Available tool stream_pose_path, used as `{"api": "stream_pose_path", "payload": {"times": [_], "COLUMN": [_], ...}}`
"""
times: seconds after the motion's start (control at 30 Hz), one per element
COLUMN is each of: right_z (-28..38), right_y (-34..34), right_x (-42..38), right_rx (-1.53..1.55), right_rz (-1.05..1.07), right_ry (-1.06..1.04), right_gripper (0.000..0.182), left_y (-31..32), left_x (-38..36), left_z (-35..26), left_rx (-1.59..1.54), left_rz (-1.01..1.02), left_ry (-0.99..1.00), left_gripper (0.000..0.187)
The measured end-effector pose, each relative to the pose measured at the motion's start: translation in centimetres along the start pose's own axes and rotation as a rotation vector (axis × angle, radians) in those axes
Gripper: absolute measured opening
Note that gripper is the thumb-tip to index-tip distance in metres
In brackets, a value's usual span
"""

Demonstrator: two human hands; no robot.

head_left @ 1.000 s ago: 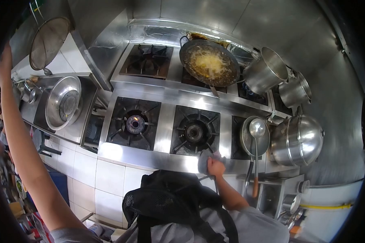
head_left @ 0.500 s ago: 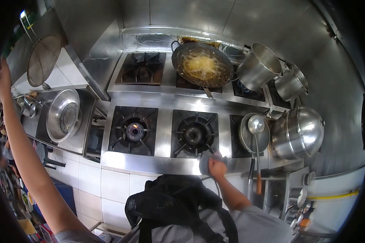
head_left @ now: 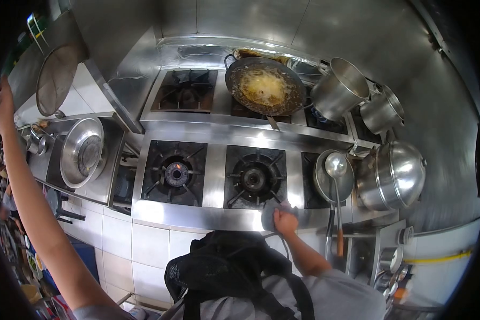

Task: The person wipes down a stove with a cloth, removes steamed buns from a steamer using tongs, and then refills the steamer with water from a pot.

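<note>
My right hand is closed around a folded grey cloth at the stove's front edge, just below the middle front burner. My left arm stretches far out to the left. My left hand is raised at the edge of the view, near a round mesh strainer, and its fingers are too poorly seen to judge. At the back of the stove a dark wok holds bubbling yellow oil with pale food in it. A small flame shows in the left front burner.
To the right stand a tall pot, a second pot and a domed steel vessel. A ladle with a wooden handle lies across a pan. On the left counter sits a steel bowl. A black bag hangs at my front.
The bubbling in the wok looks slightly different, and the view has shifted a little. Both hands stay in about the same places, the right one still on the cloth.
</note>
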State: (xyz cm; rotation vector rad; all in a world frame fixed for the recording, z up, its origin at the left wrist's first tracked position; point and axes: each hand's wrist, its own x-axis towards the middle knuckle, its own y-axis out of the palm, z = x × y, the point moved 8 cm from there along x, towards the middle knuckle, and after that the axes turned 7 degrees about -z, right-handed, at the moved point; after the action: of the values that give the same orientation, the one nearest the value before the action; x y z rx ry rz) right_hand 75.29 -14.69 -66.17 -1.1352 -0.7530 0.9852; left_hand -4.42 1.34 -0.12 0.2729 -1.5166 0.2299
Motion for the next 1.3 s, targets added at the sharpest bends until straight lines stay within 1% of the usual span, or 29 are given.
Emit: {"api": "stream_pose_path", "payload": {"times": [0.17, 0.33, 0.37, 0.5, 0.6, 0.67, 0.7, 0.73, 0.8, 0.83, 0.87, 0.9, 0.93, 1.0, 1.17, 1.23, 1.3], "right_z": [0.2, 0.4, 0.4, 0.3, 0.2, 0.2, 0.2, 0.2, 0.1, 0.1, 0.2, 0.3, 0.4, 0.5, 0.4, 0.0, -0.1], "right_y": [-0.3, -0.2, -0.2, -0.2, -0.1, 0.0, 0.0, 0.0, 0.1, 0.1, 0.0, -0.1, -0.3, -0.5, -0.4, 0.3, 0.4], "right_x": [-0.2, -0.2, -0.2, -0.2, -0.2, -0.1, -0.1, -0.1, -0.1, -0.1, 0.0, -0.1, -0.1, -0.1, 0.0, 0.1, 0.1], "right_rx": [0.015, 0.021, 0.021, 0.014, 0.013, 0.015, 0.02, 0.025, 0.026, 0.027, 0.027, 0.028, 0.028, 0.024, 0.027, 0.012, 0.008], "right_rz": [-0.017, -0.053, -0.052, -0.056, -0.054, -0.056, -0.059, -0.062, -0.068, -0.075, -0.075, -0.062, -0.05, -0.046, -0.049, 0.022, 0.018], "right_ry": [0.013, -0.039, -0.039, -0.022, -0.022, -0.027, -0.029, -0.031, -0.036, -0.038, -0.04, -0.034, -0.029, -0.022, -0.028, 0.007, -0.002], "right_gripper": [0.05, 0.049, 0.049, 0.05, 0.051, 0.051, 0.051, 0.051, 0.051, 0.051, 0.051, 0.051, 0.051, 0.051, 0.051, 0.052, 0.052], "left_y": [-2.1, -3.0, -3.4, -3.2, -3.2, -2.0, 1.0, 6.8, 8.1, 8.0, 7.0, 4.4, 2.9, 2.0, 2.0, 2.1, 2.3], "left_x": [0.2, 0.4, 0.5, 0.3, 0.3, 0.4, 0.4, 0.1, -0.5, -1.3, -1.8, -1.7, -1.6, -1.0, -0.3, -0.3, -0.2], "left_z": [-3.3, -5.2, -5.5, -5.1, -5.1, -3.8, -0.8, 5.4, 8.2, 9.4, 8.7, 5.2, 2.4, 0.5, 0.8, 1.3, 1.8], "left_rx": [0.017, 0.029, -0.004, -0.018, -0.014, -0.005, -0.001, 0.256, 0.517, 0.395, 0.272, 0.273, 0.234, 0.149, 0.088, 0.08, 0.075], "left_rz": [-0.007, 0.018, -0.036, -0.008, -0.024, 0.007, 0.007, 0.17, 0.331, 0.405, 0.477, 0.476, 0.406, 0.275, 0.176, 0.158, 0.15], "left_ry": [0.012, -0.014, 0.035, 0.023, 0.032, 0.008, 0.008, -0.108, -0.226, -0.251, -0.275, -0.276, -0.244, -0.152, -0.095, -0.091, -0.087], "left_gripper": [0.037, 0.049, 0.049, 0.049, 0.049, 0.049, 0.049, 0.05, 0.052, 0.031, 0.06, 0.06, 0.059, 0.059, 0.058, 0.058, 0.058]}}
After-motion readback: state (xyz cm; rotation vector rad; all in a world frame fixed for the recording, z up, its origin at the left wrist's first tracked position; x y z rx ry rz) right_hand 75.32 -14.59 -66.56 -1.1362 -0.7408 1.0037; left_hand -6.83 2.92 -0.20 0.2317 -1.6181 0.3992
